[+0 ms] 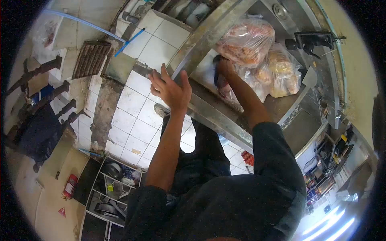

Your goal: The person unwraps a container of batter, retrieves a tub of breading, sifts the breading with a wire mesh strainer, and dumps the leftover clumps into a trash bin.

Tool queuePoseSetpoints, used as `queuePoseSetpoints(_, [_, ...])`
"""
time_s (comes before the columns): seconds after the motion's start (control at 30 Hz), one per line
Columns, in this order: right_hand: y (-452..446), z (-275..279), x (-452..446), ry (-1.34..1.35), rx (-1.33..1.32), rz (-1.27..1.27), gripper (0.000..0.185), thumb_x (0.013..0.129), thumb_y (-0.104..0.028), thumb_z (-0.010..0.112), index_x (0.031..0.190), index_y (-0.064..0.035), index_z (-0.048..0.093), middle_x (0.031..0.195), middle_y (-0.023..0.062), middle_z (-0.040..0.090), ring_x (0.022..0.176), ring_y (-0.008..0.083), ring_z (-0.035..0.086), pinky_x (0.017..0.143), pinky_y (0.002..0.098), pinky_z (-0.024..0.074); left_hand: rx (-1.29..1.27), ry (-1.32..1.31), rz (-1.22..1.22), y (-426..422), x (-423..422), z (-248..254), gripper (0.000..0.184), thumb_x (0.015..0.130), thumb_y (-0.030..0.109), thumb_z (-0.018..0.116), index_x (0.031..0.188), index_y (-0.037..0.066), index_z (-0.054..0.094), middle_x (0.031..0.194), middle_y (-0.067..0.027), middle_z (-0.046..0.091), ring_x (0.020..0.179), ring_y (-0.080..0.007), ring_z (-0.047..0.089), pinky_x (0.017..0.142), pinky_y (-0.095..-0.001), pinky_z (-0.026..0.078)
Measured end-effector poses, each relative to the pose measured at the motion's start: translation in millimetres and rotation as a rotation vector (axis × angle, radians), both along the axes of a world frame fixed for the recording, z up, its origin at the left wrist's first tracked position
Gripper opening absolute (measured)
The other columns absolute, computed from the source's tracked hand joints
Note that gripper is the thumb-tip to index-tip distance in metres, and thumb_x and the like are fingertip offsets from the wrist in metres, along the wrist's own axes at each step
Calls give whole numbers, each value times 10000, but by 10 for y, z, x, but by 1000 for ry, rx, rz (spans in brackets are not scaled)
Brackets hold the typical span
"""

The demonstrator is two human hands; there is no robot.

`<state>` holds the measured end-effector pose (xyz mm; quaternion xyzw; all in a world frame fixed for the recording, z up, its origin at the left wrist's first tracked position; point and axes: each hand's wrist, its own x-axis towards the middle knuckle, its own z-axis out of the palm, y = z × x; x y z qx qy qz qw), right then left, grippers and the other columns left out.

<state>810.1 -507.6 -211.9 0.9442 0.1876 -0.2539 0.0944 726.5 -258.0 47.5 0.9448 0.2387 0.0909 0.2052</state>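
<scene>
My left hand (172,90) is raised beside the front edge of the metal counter (209,110), fingers spread and nothing in it. My right hand (226,69) reaches over the counter, its fingers curled and partly hidden. A dark thing (218,74) shows at its fingers, too blurred to name. Beneath it lies a pale, whitish flat surface (204,69), perhaps a board or sheet. Close to the right hand sits a large clear plastic bag of pinkish raw meat (249,42). Further right are clear bags with yellowish pieces (283,72), and a reddish bagged piece (227,93) lies below the hand.
A metal drain fitting (280,12) and a black bracket-like device (313,42) are at the far side. White floor tiles (132,100) and a floor grate (92,59) lie to the left. A rack with pans (110,188) and a fire extinguisher (70,186) stand lower left.
</scene>
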Motion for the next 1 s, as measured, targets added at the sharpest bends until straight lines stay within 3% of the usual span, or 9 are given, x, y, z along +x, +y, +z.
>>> queuePoseSetpoints(0.07, [-164,-792,-93,-48,128,-329,313,849,-214,576,1095,-91,726,1188,214,659,1097,310,647,853,509,514,24,23,-7,0,2,-35,673,908,503,592,1371,38,444,1423,-263,387,1415,-437,240,1077,-607,189])
queuePoseSetpoints(0.17, [-72,-866,-37,0,204,-553,317,874,-224,569,1113,-83,721,1232,205,648,1133,318,631,884,541,498,40,65,-12,11,21,-50,668,892,486,617,1357,37,451,1418,-251,394,1408,-421,255,1078,-599,187])
queuePoseSetpoints(0.33, [89,225,204,54,-62,-90,319,870,-245,586,1095,-60,717,1152,188,683,1052,340,665,888,535,502,-1,50,-1,-9,44,-13,647,878,466,635,1332,37,464,1364,-240,427,1374,-409,289,1078,-590,189])
queuePoseSetpoints(0.43, [-29,152,-26,12,-212,104,325,855,-260,605,1076,-50,717,1083,177,708,967,348,690,880,506,513,44,25,-29,26,21,-49,634,876,464,655,1323,52,477,1333,-244,432,1302,-405,365,1050,-570,229])
queuePoseSetpoints(0.5, [-384,-443,-222,-110,-298,54,333,837,-276,625,1059,-46,719,1028,168,721,884,350,705,867,463,525,51,15,-25,26,9,-27,626,874,456,658,1319,53,479,1335,-239,426,1300,-407,364,1044,-567,232])
queuePoseSetpoints(0.57, [-66,854,-215,103,-167,118,281,822,-275,625,961,-50,722,1012,172,694,940,323,661,843,401,508,10,-17,-16,44,-44,-70,620,891,495,616,1306,53,486,1306,-243,448,1262,-405,387,1026,-567,242])
queuePoseSetpoints(0.63, [-460,639,-466,-338,117,177,259,820,-284,625,909,-59,719,1001,167,675,975,297,631,837,391,483,34,-62,-11,68,-39,-160,616,897,511,598,1298,55,492,1289,-243,464,1240,-402,401,1018,-570,245])
queuePoseSetpoints(0.87, [-236,1405,-538,-71,174,268,282,816,-340,640,850,-65,690,931,131,636,972,293,587,830,411,440,-17,-143,21,113,-88,-154,546,866,401,634,1248,25,531,1226,-271,485,1262,-461,400,1012,-596,275])
queuePoseSetpoints(1.0, [-460,1113,-626,39,-18,242,407,784,-359,676,1047,-49,673,1054,171,626,1041,350,553,949,458,415,4,-122,27,115,-75,-172,550,862,403,639,1262,44,525,1225,-266,482,1270,-455,399,1021,-605,274])
